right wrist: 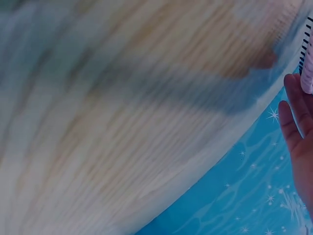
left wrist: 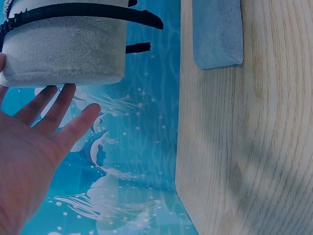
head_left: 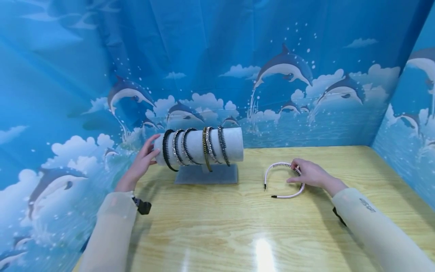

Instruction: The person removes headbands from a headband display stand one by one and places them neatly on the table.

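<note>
A pale pinkish-white toothed headband (head_left: pixel 266 173) with dark tips is held by my right hand (head_left: pixel 310 174), whose fingers grip the middle of its curve. Only a bit of that headband (right wrist: pixel 307 73) shows at the edge of the right wrist view. On the left, a light grey plush roll (head_left: pixel 234 145) stands on a flat grey base (head_left: pixel 225 175). Several headbands circle it, among them a black one (head_left: pixel 165 149), a gold-toned one (head_left: pixel 205 147) and a dark glittery one (head_left: pixel 222 143). My left hand (head_left: pixel 144 156) touches the roll's left end with extended, spread fingers (left wrist: pixel 63 105).
The display stands near the back edge of a light wooden table (head_left: pixel 210 219). Behind and beside the table hangs a blue dolphin-print curtain (head_left: pixel 217 56). A black wrist device (head_left: pixel 142 206) sits on my left wrist.
</note>
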The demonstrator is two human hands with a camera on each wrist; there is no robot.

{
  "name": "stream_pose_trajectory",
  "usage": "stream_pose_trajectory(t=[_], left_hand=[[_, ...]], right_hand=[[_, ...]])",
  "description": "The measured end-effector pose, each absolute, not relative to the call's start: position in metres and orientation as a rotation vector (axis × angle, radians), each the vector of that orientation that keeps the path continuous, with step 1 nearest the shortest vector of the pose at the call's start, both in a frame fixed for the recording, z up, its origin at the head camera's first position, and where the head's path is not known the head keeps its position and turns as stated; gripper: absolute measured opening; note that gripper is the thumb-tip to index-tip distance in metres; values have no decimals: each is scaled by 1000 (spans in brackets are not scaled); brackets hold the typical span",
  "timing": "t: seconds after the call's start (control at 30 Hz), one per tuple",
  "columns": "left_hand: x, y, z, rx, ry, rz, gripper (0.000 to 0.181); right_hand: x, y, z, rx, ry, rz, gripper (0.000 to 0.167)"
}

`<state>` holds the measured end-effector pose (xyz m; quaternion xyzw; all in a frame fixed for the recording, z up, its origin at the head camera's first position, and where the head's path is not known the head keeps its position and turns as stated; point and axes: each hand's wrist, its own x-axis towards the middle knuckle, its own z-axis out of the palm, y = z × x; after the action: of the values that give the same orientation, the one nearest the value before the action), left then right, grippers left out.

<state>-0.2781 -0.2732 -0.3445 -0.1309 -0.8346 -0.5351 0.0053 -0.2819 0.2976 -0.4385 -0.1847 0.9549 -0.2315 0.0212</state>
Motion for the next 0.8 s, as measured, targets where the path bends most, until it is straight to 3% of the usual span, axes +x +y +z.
stream_pose_trajectory(t=[0.23, 0.8], left_hand=[[-277, -274, -346, -392, -2616, -1684, 56], [-280, -273, -346, -405, -2605, -1678, 55]], right_hand=[[-286, 298, -442, -605, 2929, -692, 44], [-281, 309, -441, -502, 2955, -854, 41]])
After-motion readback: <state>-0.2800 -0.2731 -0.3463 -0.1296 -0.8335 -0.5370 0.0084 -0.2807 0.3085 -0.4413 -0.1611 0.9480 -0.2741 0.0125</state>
